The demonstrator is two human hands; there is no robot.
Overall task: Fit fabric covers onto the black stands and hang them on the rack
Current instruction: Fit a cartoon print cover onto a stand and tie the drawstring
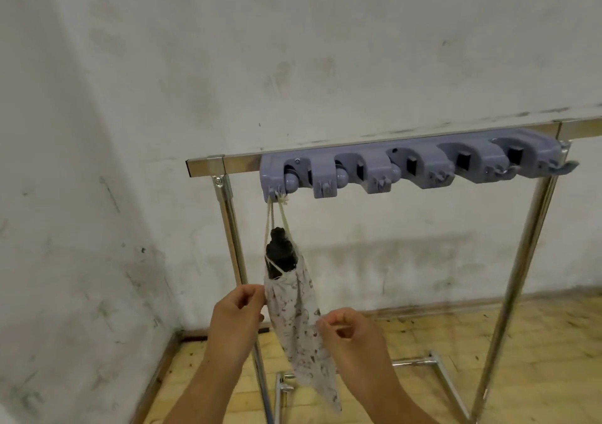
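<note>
Scuffed white wall (130,97) and a pale wooden floor (456,342) frame a chrome rack (527,260). Its top bar carries a grey-blue holder strip (417,163) with a row of clamps and small hooks.

A printed fabric cover (299,326) hangs from the leftmost hook (275,192) by its drawstring (268,225). It holds a black stand (280,254), whose top pokes out of the slack, open mouth. The cover hangs tilted, with its lower end swinging toward the person.

The left hand (236,313) sits just beside the cover's left edge. The right hand (348,332) is against its right edge, lower down. The fingers of both are curled in toward the thumbs, but I cannot tell whether they pinch the cloth or only brush it.

This looks like the end of the hanging step for this stand: the string is already on the hook, and the hands seem to be steadying or settling the bag. The other hooks along the strip are bare. The next move probably calls for letting the bag hang free without knocking the loop off. After that comes fetching another stand and cover, neither of which is in view.
</note>
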